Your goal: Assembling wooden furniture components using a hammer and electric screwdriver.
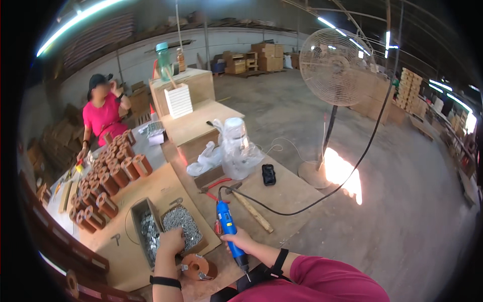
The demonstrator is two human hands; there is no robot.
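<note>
My right hand (241, 240) grips a blue electric screwdriver (227, 221), its bit pointing down toward me and its black cable leaving from the top. At the near edge of a box of small silver screws (180, 221), my left hand (172, 240) has its fingers curled down; whatever they pinch is hidden. Beside that box is a long narrow bin (144, 229) of flat metal pieces. Just below my left hand, a reddish-brown hollow wooden piece (210, 268) with small metal brackets lies on the bench, its round hole facing up. Neither hand touches it visibly.
Several similar brown wooden pieces (119, 176) stand grouped at left, near a co-worker in pink (103, 113). A hammer (254, 212), red-handled pliers (214, 189), a black device (268, 174) and a plastic-wrapped container (236, 151) lie beyond the screwdriver. A fan (336, 68) stands right of the bench.
</note>
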